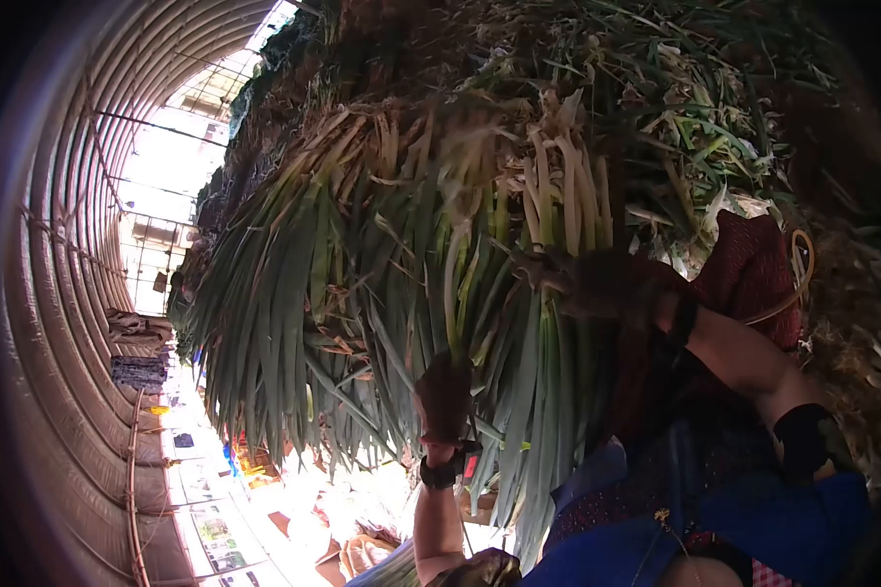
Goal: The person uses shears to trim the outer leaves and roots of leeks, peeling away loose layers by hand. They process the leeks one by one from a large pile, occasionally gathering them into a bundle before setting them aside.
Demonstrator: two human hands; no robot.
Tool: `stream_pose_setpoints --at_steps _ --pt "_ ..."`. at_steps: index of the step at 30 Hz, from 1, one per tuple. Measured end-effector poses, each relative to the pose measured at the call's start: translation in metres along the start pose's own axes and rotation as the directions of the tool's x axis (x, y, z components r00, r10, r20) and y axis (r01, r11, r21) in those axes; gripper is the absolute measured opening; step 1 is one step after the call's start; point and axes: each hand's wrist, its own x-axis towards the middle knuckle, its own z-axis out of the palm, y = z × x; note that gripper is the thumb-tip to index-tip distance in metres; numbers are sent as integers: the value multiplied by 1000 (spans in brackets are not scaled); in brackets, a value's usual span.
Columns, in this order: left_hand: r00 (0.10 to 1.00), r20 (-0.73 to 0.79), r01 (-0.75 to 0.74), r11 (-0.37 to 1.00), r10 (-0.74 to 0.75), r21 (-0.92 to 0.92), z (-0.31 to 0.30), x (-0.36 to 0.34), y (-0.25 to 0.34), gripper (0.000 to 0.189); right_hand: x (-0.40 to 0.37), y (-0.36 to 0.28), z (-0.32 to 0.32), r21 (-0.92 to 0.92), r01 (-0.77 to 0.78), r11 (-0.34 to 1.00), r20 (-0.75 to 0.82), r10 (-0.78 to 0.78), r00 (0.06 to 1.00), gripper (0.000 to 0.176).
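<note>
My left hand [444,401], in a dark glove, is closed around the leafy part of a green onion [454,284]. The stalk rises from my fist, and its pale root end is blurred. My right hand [597,279], also gloved, reaches in from the right over a bunch of green onions [548,342], its fingers stretched out across the stalks. Shadow hides part of that hand. A wide row of green onions [284,274] lies left of my hands, with white stems and roots at the top and long green leaves hanging down.
Loose leaves and trimmings [695,127] are heaped at the upper right. A dark red mesh sack [749,264] lies beside my right forearm, near a thin tan hoop [803,256]. A ribbed tunnel roof [54,293] curves along the left.
</note>
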Motion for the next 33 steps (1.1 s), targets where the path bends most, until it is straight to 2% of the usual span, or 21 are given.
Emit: stream_pose_setpoints --at_steps 3,5,6,10,13,16,19,22,25,27,28,31,33 --pt "978 -103 -178 982 184 60 -2 -14 5 15 5 13 50 155 132 979 -129 -113 985 57" --pt "990 -45 -132 991 132 2 -6 -27 12 17 0 6 48 167 174 971 -188 -142 972 56" --pt "994 -19 -109 994 108 -25 -8 -32 15 19 -2 5 45 110 163 980 -192 -140 971 55" --pt "996 -33 -76 997 77 14 -11 -55 15 22 4 -2 20 -45 -14 999 -34 12 999 56" --pt "998 -25 -56 998 57 34 -11 -65 11 22 13 7 19 -30 -51 998 25 52 998 63" --pt "998 -45 -36 995 40 98 -11 -68 7 22 21 19 24 -33 -126 991 12 126 992 70" --pt "998 -53 -29 992 35 119 -13 -73 7 23 25 28 37 -52 -26 998 -124 19 992 72" --pt "999 -41 8 996 -5 90 -10 -81 2 25 24 23 34 87 -22 996 -1 22 1000 76" --pt "999 -22 30 994 -28 108 -4 -84 -1 27 28 11 32 -27 -58 998 2 58 998 75" --pt "997 3 77 990 -78 121 -4 -87 0 28 34 9 24 -72 -103 992 44 107 993 65" --pt "999 -8 47 992 -46 121 -3 -90 -5 27 37 9 20 -94 -124 988 64 130 989 60" --pt "1000 -12 -13 992 15 123 1 -99 -17 25 44 12 21 -25 -60 998 49 61 997 51" --pt "1000 14 -4 992 2 128 1 -104 -14 21 47 9 18 4 -167 986 96 166 981 50"
